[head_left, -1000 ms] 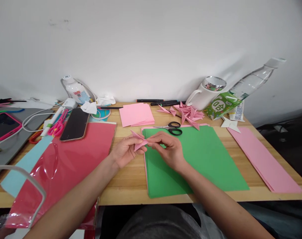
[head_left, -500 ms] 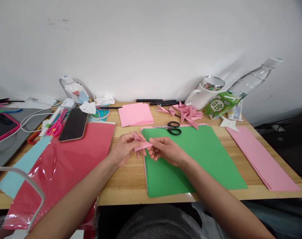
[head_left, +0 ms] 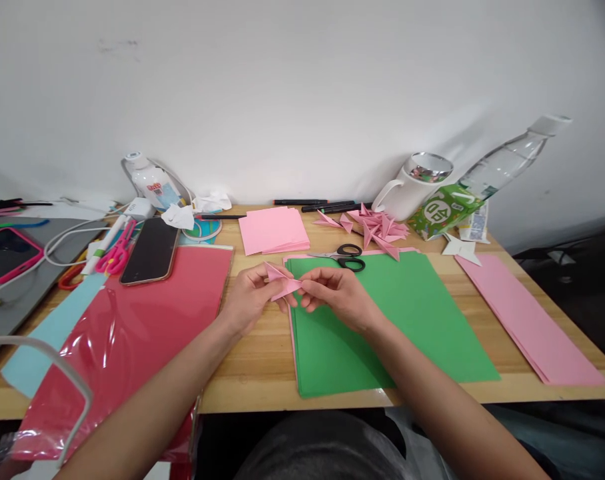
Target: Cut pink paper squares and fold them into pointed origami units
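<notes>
A small folded pink paper piece (head_left: 285, 288) with pointed corners is held between both hands, above the left edge of the green paper stack (head_left: 397, 333). My left hand (head_left: 252, 297) grips its left part, thumb on top and fingers beneath. The tip on the right is pinched between thumb and fingers of my right hand (head_left: 340, 297). Just behind the hands lie black-handled scissors (head_left: 351, 257) and a stack of square pink paper (head_left: 274, 231). Similar folded pink pieces (head_left: 380, 230) are heaped farther back on the right.
Red paper in a clear sleeve (head_left: 147, 320) and a phone (head_left: 150, 251) lie on the left, near pink scissors (head_left: 117, 252). A white mug (head_left: 412, 187), green carton (head_left: 445, 212) and tilted bottle (head_left: 512, 160) stand back right. Long pink paper (head_left: 532, 320) lies right.
My right thumb has shifted along the pointed tip of the pink piece, and the right fingers have curled lower beneath it. My left hand keeps its hold with little movement.
</notes>
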`<state>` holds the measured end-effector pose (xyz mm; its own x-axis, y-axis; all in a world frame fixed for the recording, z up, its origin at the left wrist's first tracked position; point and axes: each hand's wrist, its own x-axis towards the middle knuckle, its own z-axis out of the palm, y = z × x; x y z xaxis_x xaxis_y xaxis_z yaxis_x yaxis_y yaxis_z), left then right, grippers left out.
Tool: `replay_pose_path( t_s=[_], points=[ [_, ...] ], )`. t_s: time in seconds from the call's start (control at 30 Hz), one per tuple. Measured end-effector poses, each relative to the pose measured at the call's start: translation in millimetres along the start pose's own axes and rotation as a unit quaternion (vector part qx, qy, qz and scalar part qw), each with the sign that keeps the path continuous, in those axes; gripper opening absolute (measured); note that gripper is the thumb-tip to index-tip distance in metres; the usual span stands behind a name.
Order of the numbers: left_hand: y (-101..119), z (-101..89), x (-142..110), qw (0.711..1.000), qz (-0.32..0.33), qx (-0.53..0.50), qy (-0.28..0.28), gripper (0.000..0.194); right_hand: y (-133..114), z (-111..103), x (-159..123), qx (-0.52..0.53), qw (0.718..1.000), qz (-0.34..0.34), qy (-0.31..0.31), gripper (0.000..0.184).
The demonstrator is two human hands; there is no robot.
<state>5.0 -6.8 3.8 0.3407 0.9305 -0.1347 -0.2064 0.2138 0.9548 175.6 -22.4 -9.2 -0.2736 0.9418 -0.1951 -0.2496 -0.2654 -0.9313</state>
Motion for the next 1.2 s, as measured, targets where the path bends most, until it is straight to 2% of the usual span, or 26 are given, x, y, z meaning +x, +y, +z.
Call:
replay_pose_path(
  t_s=[0.17,0.3,0.5,0.83,1.2],
  points=[
    [-1.5,0.5,-0.6,1.000,-0.008,-0.017,0.004,0.022,7.0,5.1,0.8,0.042,0.998,-0.029,0.046,0.026],
    [-3.5,0.6,-1.6,1.000,-0.021,-0.019,0.006,0.029,10.6,9.3,1.0,0.100,0.993,-0.017,0.063,0.025],
    [-4.2,4.7,-0.3,1.000,-0.006,-0.012,0.003,0.019,11.4,11.9,1.7,0.161,0.984,0.016,0.080,0.025],
    [-4.8,7.1,-0.4,0.998,-0.007,-0.051,0.028,0.011,11.1,14.5,1.6,0.161,0.981,-0.021,0.103,0.022],
    [-6.1,5.8,-1.5,0.999,0.016,-0.020,0.034,0.008,9.7,13.2,2.5,0.171,0.982,-0.002,0.083,0.023]
  ],
)
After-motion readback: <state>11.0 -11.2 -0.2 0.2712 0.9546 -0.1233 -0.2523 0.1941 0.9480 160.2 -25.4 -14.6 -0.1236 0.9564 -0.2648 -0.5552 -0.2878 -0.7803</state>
